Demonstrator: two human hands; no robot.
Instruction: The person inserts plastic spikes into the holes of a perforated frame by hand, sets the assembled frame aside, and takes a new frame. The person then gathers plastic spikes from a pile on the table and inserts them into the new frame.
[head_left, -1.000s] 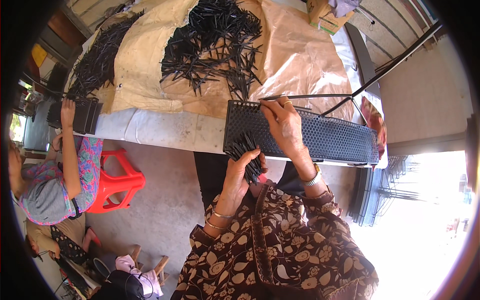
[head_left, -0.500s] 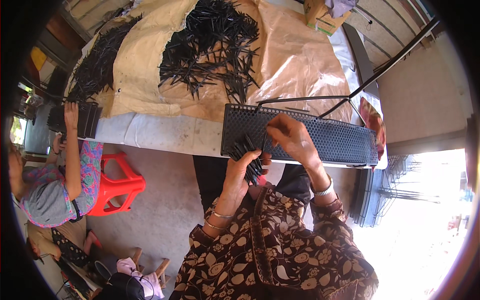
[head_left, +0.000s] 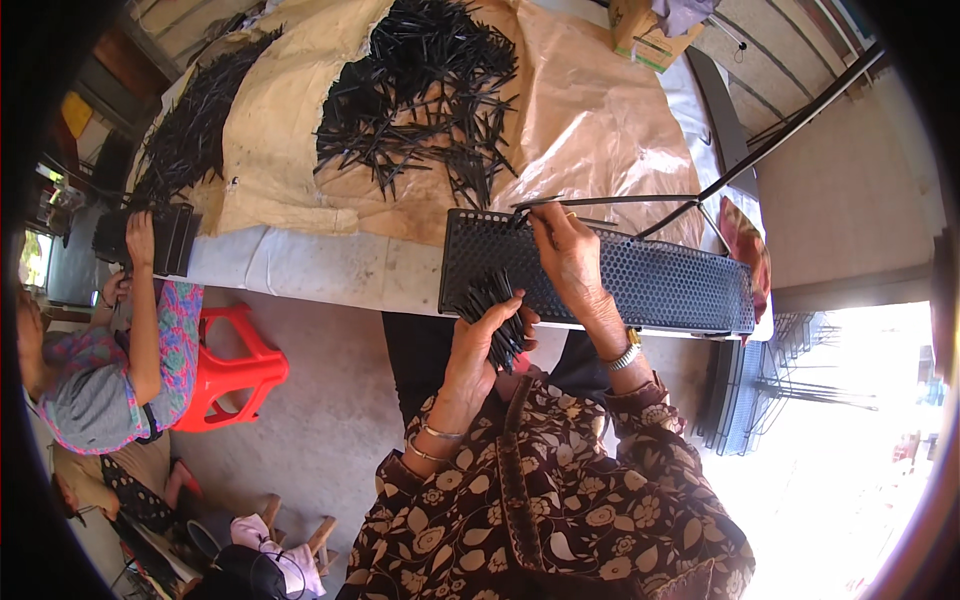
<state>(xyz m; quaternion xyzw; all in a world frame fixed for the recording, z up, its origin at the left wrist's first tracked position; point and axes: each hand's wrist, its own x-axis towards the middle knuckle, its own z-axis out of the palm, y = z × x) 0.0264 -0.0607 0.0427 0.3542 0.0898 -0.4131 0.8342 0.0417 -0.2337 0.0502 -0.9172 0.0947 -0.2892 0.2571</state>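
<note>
Head view: panel [head_left: 670,285] lying along surface's [head_left: 290,268] near edge
Left grip [head_left: 474,338]: clasping black strips [head_left: 490,293]
Right grip [head_left: 570,255]: bending over panel's far edge; closure, contents unclear

Left forearm [head_left: 437,430] rises from lower edge, slants up and right. Left wrist [head_left: 457,393] roughly in line with it. Left hand [head_left: 472,345] low, near body, curled in full grip; thumb [head_left: 500,312] laid across, pointing up-right; fingertips [head_left: 530,318] wrap round from far side. Right forearm [head_left: 627,368] slants up and left. Right hand [head_left: 568,250] higher, farther from body, back of hand facing camera; thumb and forefinger drawn together in pinch, fingers bent. Hands apart, both bare.
</note>
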